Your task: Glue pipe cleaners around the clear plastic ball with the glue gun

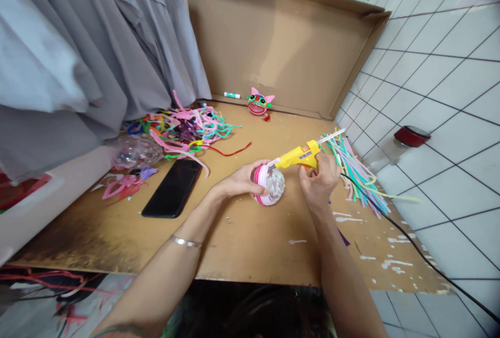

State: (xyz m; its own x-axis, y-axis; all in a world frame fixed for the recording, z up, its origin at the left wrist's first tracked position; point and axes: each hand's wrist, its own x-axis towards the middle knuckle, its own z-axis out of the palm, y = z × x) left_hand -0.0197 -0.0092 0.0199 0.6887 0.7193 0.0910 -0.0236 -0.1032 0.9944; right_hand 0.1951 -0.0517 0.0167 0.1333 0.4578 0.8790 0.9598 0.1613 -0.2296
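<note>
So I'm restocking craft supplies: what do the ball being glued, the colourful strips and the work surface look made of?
The ball looks like clear faceted plastic, wound with fuzzy pink strip. The strips look like pipe cleaners, matte and bendy. The work surface appears to be brown board, dull, spotted with dried white drips. The glue gun is glossy yellow plastic.

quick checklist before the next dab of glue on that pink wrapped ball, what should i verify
1. Ball steadied: ok. The left hand cups the ball against the board.
2. Nozzle on target: ok. The glue gun in the right hand has its tip at the top of the ball's pink wrap.
3. Left fingers away from the nozzle: not ok, they sit close beside it.
4. Glue stick loaded: ok, a clear stick juts from the back of the gun.
5. Cord free: ok, it trails off the right edge unsnagged.
6. Glue actually flowing: cannot tell.
7. Phone away from drips: ok, it lies left of the ball.
</note>
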